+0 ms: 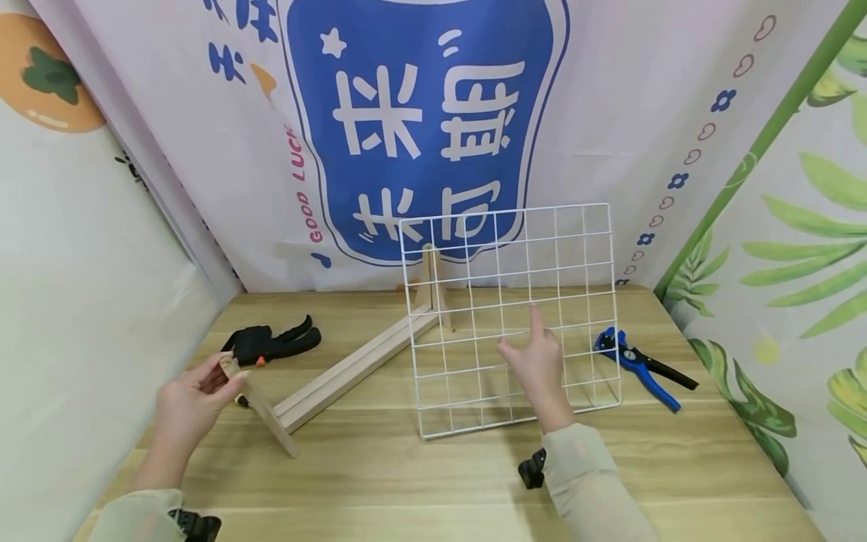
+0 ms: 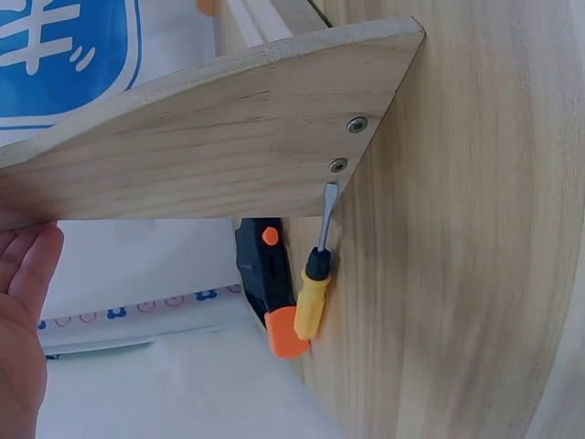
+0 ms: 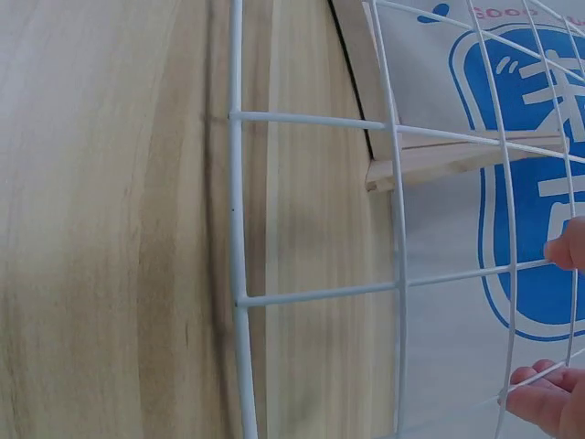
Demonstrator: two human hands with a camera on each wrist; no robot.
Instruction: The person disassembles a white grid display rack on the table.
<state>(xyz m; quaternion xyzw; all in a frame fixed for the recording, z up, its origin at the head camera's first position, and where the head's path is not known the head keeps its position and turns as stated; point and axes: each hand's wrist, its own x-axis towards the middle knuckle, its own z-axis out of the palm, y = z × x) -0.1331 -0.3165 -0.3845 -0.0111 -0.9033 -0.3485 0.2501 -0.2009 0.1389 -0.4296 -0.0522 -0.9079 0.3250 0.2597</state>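
Observation:
My left hand [image 1: 186,403] pinches the top of a light wooden end piece [image 1: 266,410] between thumb and fingers. Two screw heads [image 2: 357,124] show near its lower edge in the left wrist view. A grooved wooden beam [image 1: 359,367] runs from it to a matching end piece [image 1: 423,282] at the back, partly behind the grid. With my right hand [image 1: 539,365] I hold a white wire grid [image 1: 500,306] tilted up over the table. In the right wrist view, thumb [image 3: 569,249] and fingers [image 3: 544,398] close around its wires.
A black clamp [image 1: 254,345] with orange parts lies behind my left hand. Beside it is a yellow-handled screwdriver [image 2: 313,302]. Blue and black pliers [image 1: 633,357] rest at the right, partly behind the grid's edge. Printed cloth [image 1: 576,135] hangs along the table's back edge.

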